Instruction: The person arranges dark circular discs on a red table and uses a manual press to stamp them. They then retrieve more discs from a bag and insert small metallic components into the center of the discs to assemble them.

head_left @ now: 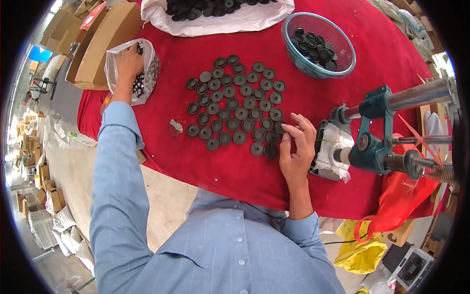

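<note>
My left hand (129, 62) reaches into a clear plastic bag (152, 73) of small shiny dark-and-silver pieces; its fingers are hidden among them. Round black caps (241, 113) with raised rims and centres lie in loose rows on the red cloth, and one among them shows a flat face (205, 76). At the right edge of these rows is my right hand (298, 147), with its fingers loosely bent and apart. Its fingertips are beside or on an outer cap (279, 127); whether they touch it I cannot tell.
Close to my right hand stands a green hand press (374, 142) with a white-wrapped base. A clear bowl (344, 68) of black caps is at the far right. A white sack (240, 27) of black pieces lies at the back, a cardboard box (105, 44) at the far left.
</note>
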A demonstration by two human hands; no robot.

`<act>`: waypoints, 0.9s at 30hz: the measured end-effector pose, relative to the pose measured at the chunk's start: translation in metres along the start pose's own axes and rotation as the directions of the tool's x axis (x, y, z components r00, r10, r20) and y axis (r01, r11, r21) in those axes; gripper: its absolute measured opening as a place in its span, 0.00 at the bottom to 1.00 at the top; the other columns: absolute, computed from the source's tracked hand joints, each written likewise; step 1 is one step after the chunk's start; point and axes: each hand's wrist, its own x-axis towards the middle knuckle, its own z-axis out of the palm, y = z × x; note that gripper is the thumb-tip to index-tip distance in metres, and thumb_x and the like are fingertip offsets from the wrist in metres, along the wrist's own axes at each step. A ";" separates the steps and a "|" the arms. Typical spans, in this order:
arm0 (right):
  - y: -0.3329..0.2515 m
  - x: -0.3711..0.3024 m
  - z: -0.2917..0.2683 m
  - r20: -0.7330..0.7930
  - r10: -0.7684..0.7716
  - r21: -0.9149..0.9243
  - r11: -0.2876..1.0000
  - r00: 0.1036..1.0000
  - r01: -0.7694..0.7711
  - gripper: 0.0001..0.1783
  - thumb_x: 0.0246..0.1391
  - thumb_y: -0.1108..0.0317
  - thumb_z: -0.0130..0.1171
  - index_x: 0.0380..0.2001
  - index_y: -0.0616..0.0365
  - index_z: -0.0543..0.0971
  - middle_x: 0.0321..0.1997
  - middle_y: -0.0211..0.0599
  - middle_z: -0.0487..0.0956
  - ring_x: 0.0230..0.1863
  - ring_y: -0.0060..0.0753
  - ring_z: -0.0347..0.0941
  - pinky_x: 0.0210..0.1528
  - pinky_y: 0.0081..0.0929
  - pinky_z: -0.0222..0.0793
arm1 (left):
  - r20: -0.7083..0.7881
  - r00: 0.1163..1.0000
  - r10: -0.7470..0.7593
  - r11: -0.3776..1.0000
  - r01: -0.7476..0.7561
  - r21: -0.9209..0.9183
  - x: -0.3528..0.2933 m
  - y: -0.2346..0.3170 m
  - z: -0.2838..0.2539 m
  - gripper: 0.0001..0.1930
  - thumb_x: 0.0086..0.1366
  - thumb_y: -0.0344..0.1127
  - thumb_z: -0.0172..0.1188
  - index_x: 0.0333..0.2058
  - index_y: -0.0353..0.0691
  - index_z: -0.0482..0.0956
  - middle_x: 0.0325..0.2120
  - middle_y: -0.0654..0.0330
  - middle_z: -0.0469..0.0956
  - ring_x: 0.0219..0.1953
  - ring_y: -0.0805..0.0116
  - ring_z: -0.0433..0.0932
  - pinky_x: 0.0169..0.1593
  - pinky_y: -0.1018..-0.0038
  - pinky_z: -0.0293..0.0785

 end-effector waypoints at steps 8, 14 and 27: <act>-0.002 0.000 -0.001 -0.030 0.006 0.064 0.998 1.000 -0.004 0.15 0.50 0.85 0.61 0.40 0.60 0.85 0.57 0.46 0.81 0.62 0.51 0.75 0.60 0.41 0.75 | 0.045 0.999 0.013 0.999 -0.015 0.032 -0.021 -0.009 -0.009 0.35 0.66 0.62 0.57 0.66 0.48 0.74 0.56 0.33 0.79 0.60 0.30 0.77 0.64 0.43 0.72; 0.001 -0.002 -0.003 -0.034 0.022 0.067 0.998 0.999 -0.019 0.14 0.50 0.85 0.60 0.40 0.60 0.84 0.56 0.45 0.82 0.61 0.50 0.76 0.61 0.41 0.74 | 0.023 0.999 0.033 0.995 -0.031 -0.092 -0.038 0.014 -0.022 0.26 0.69 0.50 0.59 0.60 0.42 0.77 0.48 0.34 0.83 0.50 0.33 0.83 0.54 0.42 0.78; 0.001 -0.002 -0.002 -0.028 0.120 0.131 0.985 0.992 -0.116 0.13 0.54 0.86 0.60 0.40 0.60 0.84 0.54 0.44 0.83 0.57 0.46 0.79 0.57 0.38 0.76 | -0.391 0.917 -0.077 0.897 -0.108 -0.428 -0.028 -0.012 0.001 0.14 0.67 0.40 0.63 0.35 0.31 0.85 0.35 0.40 0.86 0.39 0.39 0.85 0.43 0.48 0.79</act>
